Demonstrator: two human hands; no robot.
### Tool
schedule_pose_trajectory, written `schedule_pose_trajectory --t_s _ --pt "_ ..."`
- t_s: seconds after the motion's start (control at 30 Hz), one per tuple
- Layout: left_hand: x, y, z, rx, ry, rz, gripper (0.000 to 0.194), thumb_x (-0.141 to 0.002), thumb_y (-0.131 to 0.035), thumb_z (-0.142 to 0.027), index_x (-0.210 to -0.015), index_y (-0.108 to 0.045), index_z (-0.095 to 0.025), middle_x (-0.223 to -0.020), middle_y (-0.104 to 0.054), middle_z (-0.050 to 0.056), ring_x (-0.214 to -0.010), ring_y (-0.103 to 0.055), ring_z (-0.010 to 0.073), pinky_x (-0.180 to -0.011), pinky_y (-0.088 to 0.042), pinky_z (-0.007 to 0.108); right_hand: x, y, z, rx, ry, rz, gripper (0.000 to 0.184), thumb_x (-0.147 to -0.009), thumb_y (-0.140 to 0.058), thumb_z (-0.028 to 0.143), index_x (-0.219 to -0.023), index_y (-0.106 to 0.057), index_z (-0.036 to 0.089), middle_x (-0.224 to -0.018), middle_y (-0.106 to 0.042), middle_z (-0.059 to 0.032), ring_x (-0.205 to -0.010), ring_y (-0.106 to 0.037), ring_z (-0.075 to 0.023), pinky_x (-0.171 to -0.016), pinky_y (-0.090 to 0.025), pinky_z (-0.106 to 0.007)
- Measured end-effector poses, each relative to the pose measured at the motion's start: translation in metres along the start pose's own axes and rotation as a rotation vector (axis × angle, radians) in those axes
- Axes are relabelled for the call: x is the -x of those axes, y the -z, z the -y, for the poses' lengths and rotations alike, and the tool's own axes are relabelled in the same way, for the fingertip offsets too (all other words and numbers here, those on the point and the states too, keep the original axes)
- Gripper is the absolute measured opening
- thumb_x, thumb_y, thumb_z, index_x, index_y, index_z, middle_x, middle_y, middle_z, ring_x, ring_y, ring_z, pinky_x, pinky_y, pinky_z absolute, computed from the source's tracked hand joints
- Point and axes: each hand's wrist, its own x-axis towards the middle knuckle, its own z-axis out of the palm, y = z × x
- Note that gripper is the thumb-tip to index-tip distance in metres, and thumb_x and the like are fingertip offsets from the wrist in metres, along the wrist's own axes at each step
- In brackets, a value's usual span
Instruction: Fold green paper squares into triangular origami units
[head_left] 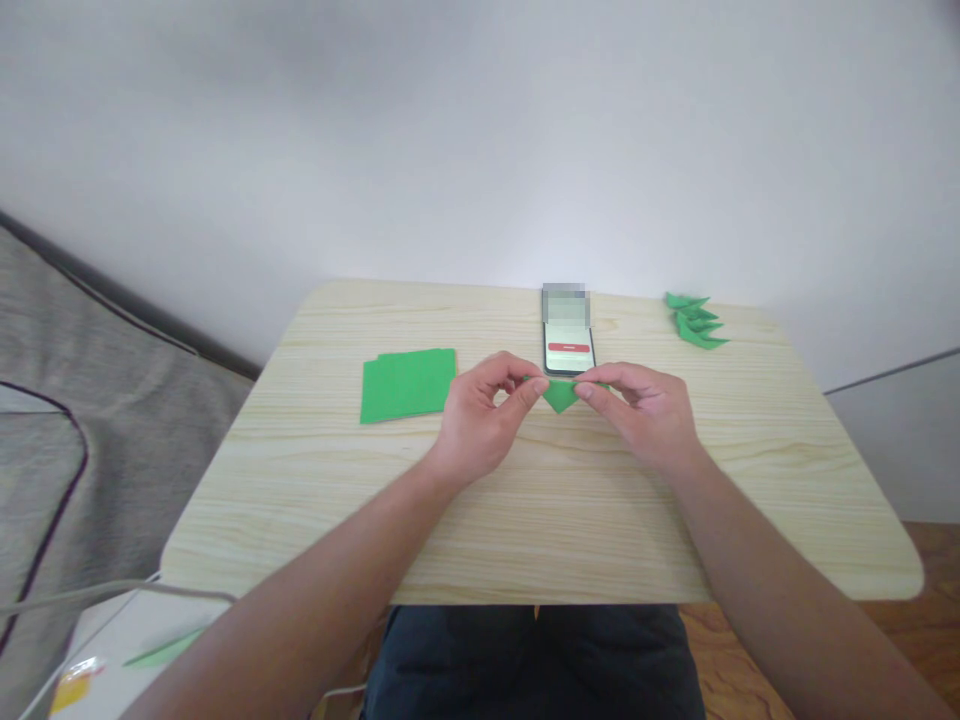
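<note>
Between my two hands is a small folded piece of green paper (560,394), its pointed corner facing me and its straight edge away from me. My left hand (491,410) pinches its left end between thumb and fingers. At the right end, my right hand (646,410) grips the paper the same way. The fingertips cover both ends of the paper. Just beyond it lies a phone (568,350) with a lit screen, close to the fingers. A stack of green paper sheets (409,386) is to the left of my left hand.
Several folded green paper pieces (697,322) sit at the back right of the wooden table (555,530). A white wall (480,150) rises behind it. Grey fabric (135,450) lies to the left, above a low white surface (112,640) with a cable.
</note>
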Motion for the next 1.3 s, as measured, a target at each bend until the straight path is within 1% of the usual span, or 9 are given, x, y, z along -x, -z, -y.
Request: schedule_pose_trajectory --t_s 0.2,0.3,0.37,0.5,0.63,0.8,0.93,1.13,1.3 --pt "-0.0031 -0.0004 0.0005 0.123 0.112 -0.037 0.021 -0.086 -0.08 -0.038 -0.088 -0.074 -0.018 -0.08 -0.068 0.002 -0.072 -0.054 0.0127 -0.068 -0.042 0.027 -0.0007 0.0041 0.0036 0.035 0.023 0.008 0.013 -0.088 -0.08 0.035 -0.098 -0.083 0.028 -0.097 -0.083 -0.0007 -0.088 -0.077 -0.0203 -0.084 -0.061 -0.033" --pt "-0.0045 -0.0001 0.0019 0.192 0.171 -0.082 0.025 -0.082 -0.083 -0.04 -0.087 -0.073 -0.017 -0.078 -0.067 0.001 -0.069 -0.053 0.0118 -0.064 -0.04 0.026 -0.0012 0.0062 0.0051 0.042 0.004 0.009 0.012 -0.089 -0.079 0.036 -0.096 -0.083 0.027 -0.091 -0.083 -0.0007 -0.085 -0.077 -0.0196 -0.082 -0.06 -0.033" --pt "-0.0051 0.0 0.0025 0.209 0.186 -0.093 0.026 -0.081 -0.084 -0.04 -0.087 -0.074 -0.017 -0.078 -0.067 0.001 -0.069 -0.053 0.0116 -0.064 -0.04 0.025 -0.0014 0.0064 0.0057 0.019 -0.019 0.018 0.011 -0.091 -0.077 0.036 -0.093 -0.083 0.027 -0.087 -0.082 -0.0004 -0.082 -0.076 -0.0188 -0.081 -0.059 -0.032" --pt "-0.0048 0.0003 0.0022 0.212 0.165 -0.082 0.026 -0.082 -0.084 -0.04 -0.087 -0.073 -0.017 -0.079 -0.068 0.002 -0.07 -0.054 0.0118 -0.065 -0.041 0.025 -0.0017 0.0043 0.0061 -0.086 -0.053 0.046 0.011 -0.092 -0.077 0.036 -0.092 -0.081 0.026 -0.086 -0.081 -0.0008 -0.08 -0.075 -0.0177 -0.079 -0.058 -0.031" --pt "-0.0033 0.0005 0.0013 0.154 0.105 -0.051 0.021 -0.086 -0.08 -0.037 -0.089 -0.072 -0.018 -0.081 -0.068 0.002 -0.072 -0.055 0.0127 -0.066 -0.042 0.026 -0.0021 0.0018 0.0074 -0.175 -0.093 0.079 0.014 -0.092 -0.077 0.037 -0.095 -0.081 0.024 -0.087 -0.081 -0.0018 -0.081 -0.074 -0.018 -0.078 -0.058 -0.031" --pt "-0.0018 0.0007 0.0013 0.056 0.022 -0.018 0.017 -0.09 -0.076 -0.035 -0.091 -0.072 -0.019 -0.088 -0.071 0.004 -0.079 -0.058 0.0144 -0.074 -0.046 0.029 -0.0031 0.0006 0.0088 -0.157 -0.118 0.117 0.02 -0.095 -0.072 0.041 -0.091 -0.081 0.023 -0.086 -0.081 -0.0024 -0.081 -0.073 -0.0176 -0.078 -0.057 -0.031" --pt "-0.0019 0.0015 0.0021 0.014 -0.012 -0.019 0.016 -0.091 -0.075 -0.036 -0.092 -0.072 -0.02 -0.09 -0.072 0.004 -0.082 -0.06 0.0161 -0.075 -0.048 0.03 -0.0034 0.0 0.0079 -0.161 -0.11 0.126 0.018 -0.094 -0.074 0.039 -0.092 -0.081 0.023 -0.086 -0.08 -0.0022 -0.08 -0.072 -0.0177 -0.076 -0.056 -0.03" --pt "-0.0018 0.0013 0.0023 -0.001 -0.03 -0.035 0.015 -0.092 -0.075 -0.035 -0.091 -0.072 -0.02 -0.09 -0.072 0.004 -0.082 -0.062 0.0163 -0.077 -0.049 0.031 -0.0023 -0.0006 0.0058 -0.174 -0.106 0.104 0.015 -0.092 -0.076 0.038 -0.094 -0.082 0.024 -0.089 -0.081 -0.002 -0.082 -0.073 -0.0178 -0.077 -0.056 -0.03" --pt "-0.0017 0.0018 0.0018 -0.015 -0.033 -0.063 0.016 -0.092 -0.074 -0.036 -0.092 -0.072 -0.02 -0.089 -0.072 0.003 -0.082 -0.062 0.0164 -0.078 -0.049 0.031 -0.0025 0.0012 0.0063 -0.084 -0.082 0.095 0.014 -0.092 -0.076 0.038 -0.096 -0.084 0.027 -0.093 -0.083 -0.0012 -0.084 -0.075 -0.0181 -0.078 -0.057 -0.03"
